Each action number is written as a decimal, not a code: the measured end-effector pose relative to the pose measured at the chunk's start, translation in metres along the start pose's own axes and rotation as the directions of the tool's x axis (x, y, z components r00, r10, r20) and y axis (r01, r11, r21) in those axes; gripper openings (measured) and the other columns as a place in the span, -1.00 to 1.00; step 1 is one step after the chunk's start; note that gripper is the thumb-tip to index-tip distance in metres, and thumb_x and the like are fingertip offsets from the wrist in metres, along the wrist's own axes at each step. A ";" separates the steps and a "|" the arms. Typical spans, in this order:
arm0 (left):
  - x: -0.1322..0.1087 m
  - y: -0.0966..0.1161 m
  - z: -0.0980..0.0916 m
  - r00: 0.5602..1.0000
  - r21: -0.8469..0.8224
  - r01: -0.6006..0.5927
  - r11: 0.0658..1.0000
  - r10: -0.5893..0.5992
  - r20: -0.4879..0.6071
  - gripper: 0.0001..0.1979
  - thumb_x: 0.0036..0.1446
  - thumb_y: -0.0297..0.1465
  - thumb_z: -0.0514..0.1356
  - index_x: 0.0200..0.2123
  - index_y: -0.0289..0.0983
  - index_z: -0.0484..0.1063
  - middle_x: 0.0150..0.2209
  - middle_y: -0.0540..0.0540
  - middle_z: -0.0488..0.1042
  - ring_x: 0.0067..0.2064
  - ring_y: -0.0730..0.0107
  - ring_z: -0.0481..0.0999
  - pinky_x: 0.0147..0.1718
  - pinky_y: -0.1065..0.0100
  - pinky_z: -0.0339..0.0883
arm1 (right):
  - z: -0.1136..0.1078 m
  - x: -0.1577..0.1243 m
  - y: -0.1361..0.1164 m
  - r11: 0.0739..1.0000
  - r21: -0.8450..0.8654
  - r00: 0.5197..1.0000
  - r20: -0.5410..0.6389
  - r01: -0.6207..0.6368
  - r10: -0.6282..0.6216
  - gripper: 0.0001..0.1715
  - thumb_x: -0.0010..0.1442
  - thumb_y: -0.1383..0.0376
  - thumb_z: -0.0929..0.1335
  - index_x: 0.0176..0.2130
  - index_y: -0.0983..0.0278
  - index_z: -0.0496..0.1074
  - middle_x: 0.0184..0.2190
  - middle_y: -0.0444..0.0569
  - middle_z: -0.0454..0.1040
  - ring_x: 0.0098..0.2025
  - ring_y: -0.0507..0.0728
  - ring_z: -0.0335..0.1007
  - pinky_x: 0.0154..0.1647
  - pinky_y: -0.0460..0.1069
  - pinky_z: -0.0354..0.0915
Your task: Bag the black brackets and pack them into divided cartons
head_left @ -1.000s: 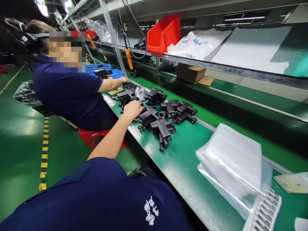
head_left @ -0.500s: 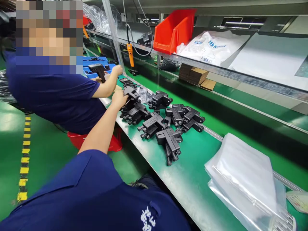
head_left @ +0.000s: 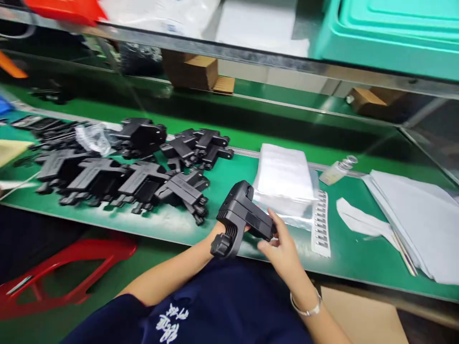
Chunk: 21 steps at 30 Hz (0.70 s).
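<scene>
A black plastic tool housing (head_left: 241, 216) is held over the front edge of the green bench (head_left: 251, 167). My left hand (head_left: 219, 233) grips it from beneath, mostly hidden behind it. My right hand (head_left: 281, 246) holds its right end, thumb on top and fingers curled below. Just behind the housing lies a stack of clear plastic bags (head_left: 285, 179). A pile of several like black housings (head_left: 125, 174) covers the bench to the left.
A strip of barcode labels (head_left: 321, 222) lies right of the bags, then a white cloth (head_left: 362, 222) and a stack of grey sheets (head_left: 416, 215). A small bottle (head_left: 339, 169) lies behind. Cardboard boxes (head_left: 193, 71) sit under the shelf. A red stool (head_left: 68, 267) stands at lower left.
My left hand has taken a housing out of the pile and brought it in front of me. My right hand has come in and taken its other end. The view has swung right.
</scene>
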<state>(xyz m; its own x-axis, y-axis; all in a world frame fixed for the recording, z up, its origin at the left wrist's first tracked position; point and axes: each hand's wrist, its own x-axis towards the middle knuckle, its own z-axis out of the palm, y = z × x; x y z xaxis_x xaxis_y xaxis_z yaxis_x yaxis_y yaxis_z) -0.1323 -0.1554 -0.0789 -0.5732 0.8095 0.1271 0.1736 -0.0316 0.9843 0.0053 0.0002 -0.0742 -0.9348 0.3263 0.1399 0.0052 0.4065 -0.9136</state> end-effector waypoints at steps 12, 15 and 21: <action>0.031 0.009 0.024 0.954 -0.054 0.286 0.957 -0.278 0.116 -0.27 0.01 0.10 0.22 0.04 -0.36 0.33 0.04 -0.28 0.44 0.08 -0.02 0.39 0.04 0.14 0.27 | -0.056 -0.040 0.023 0.927 -0.375 0.981 -0.179 0.008 -0.081 -0.33 0.14 0.08 0.40 0.21 0.11 0.29 0.04 0.12 0.37 0.04 0.28 0.38 -0.10 0.13 0.46; 0.031 0.008 0.026 0.982 0.107 0.172 0.979 -0.179 0.056 -0.26 0.03 0.20 0.11 -0.02 -0.33 0.34 -0.08 -0.21 0.46 -0.03 0.05 0.43 -0.06 0.17 0.31 | -0.067 -0.037 0.029 0.990 -0.059 0.970 -0.215 -0.124 0.109 -0.36 0.23 -0.10 0.26 0.14 0.19 0.33 -0.13 0.09 0.47 -0.16 0.18 0.45 -0.32 0.03 0.46; 0.021 0.021 0.021 0.986 0.400 -0.006 0.917 -0.061 0.155 -0.18 -0.06 0.23 0.15 0.05 -0.29 0.30 -0.09 -0.19 0.44 -0.11 0.10 0.45 -0.10 0.20 0.33 | -0.062 -0.026 0.042 0.845 0.392 0.892 -0.114 -0.364 0.437 -0.48 0.23 -0.12 0.23 -0.37 0.25 0.39 -0.70 -0.24 0.15 -0.71 -0.04 0.05 -0.73 -0.13 0.05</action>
<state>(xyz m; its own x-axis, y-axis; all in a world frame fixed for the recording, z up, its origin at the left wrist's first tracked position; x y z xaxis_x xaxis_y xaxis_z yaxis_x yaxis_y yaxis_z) -0.1236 -0.1269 -0.0583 -0.4517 0.8910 0.0466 0.4829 0.2003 0.8525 0.0520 0.0622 -0.0927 -0.7914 0.5661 -0.2306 0.2051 -0.1094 -0.9726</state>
